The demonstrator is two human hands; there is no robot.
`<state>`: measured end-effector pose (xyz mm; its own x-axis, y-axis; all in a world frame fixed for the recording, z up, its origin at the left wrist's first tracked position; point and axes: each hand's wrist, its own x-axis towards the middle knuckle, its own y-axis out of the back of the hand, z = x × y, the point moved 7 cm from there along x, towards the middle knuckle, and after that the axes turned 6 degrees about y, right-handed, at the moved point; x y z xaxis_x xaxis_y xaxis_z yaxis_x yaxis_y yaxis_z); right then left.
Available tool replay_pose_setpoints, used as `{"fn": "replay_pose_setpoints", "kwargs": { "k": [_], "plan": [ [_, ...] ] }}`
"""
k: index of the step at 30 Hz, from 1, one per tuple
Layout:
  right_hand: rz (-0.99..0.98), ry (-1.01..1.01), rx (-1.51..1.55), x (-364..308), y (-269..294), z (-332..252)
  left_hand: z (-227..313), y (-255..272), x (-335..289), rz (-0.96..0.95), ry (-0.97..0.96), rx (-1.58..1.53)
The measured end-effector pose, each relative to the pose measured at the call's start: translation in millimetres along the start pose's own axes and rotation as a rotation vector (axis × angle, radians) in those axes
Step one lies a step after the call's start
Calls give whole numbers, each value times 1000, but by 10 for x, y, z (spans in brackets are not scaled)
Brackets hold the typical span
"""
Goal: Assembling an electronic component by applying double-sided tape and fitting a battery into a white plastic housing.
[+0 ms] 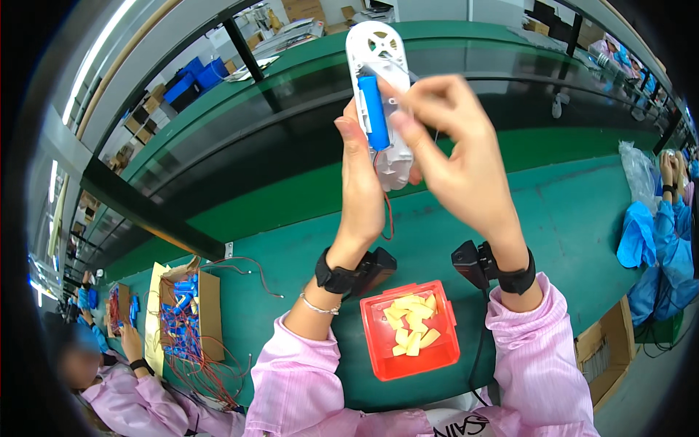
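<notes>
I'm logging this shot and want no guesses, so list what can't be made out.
All in the head view:
Fingertips of the right hand: blurred; their exact contact with the white casing is unclear.
Casing's back: turned away and covered by the left hand.
Lower blue cylinders in the cardboard box: buried under others and wires.
Far-left co-worker's face: blurred.

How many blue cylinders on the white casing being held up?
1 blue cylinder, on the left side of the white casing; the right hand may hide others.

Green worktable (561, 218), dark belt (306, 138), black post (149, 206), tube light (95, 60), perhaps grey floor (632, 397) at right
</notes>
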<state>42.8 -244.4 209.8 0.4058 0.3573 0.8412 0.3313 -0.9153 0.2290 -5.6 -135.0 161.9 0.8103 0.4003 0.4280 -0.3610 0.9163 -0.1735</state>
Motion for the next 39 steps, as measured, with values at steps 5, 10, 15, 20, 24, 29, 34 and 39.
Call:
{"fn": "replay_pose_setpoints", "kwargs": {
  "k": [5,10,15,20,24,29,34,39],
  "plan": [
    [180,-198,476,48,150,392,-1,-188,-24,-82,125,-55],
    [-115,-334,859,35,-46,334,15,-295,-139,-132,110,-63],
    [79,-314,922,2,-56,277,98,-291,-193,-35,-28,84],
    [118,-323,947,-45,-150,279,83,-192,-211,74,-81,247],
    [137,-488,991,-71,-146,446,156,-166,-121,-35,134,273],
    [165,-520,680,-86,178,903,-575,644,316,23,451,-229],
    [167,-430,503,73,741,859,-1328,1850,316,679,375,-345],
    [232,-399,442,101,995,929,-1437,1744,383,412,453,-72]
  ]
}}
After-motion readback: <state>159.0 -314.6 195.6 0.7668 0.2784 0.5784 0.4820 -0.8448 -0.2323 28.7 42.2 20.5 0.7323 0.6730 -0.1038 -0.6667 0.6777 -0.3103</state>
